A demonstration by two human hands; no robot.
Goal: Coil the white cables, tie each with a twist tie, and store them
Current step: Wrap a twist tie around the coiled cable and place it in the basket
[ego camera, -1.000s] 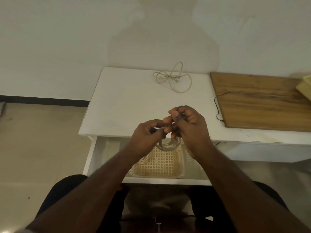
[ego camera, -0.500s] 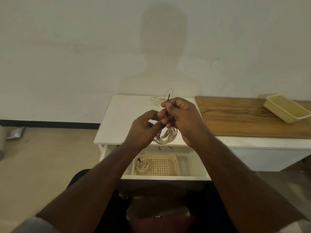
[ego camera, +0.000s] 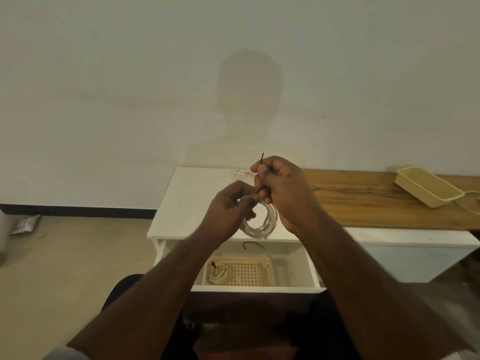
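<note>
A coiled white cable hangs in the air over the white table's front edge. My left hand pinches the top of the coil. My right hand pinches a black twist tie whose end sticks up above the fingers. Another loose white cable lies at the back of the white table, partly hidden by my hands. In the open drawer a beige basket holds one tied coil. A spare black twist tie lies on the drawer floor behind the basket.
A wooden board lies to the right, with a beige tray at its far right end. A wall stands right behind the table. On the floor at the left lies a silver packet.
The camera has tilted up, so table and drawer sit lower in view. My hands lifted the coil from above the drawer to above the table, and the tie's end now sticks up.
</note>
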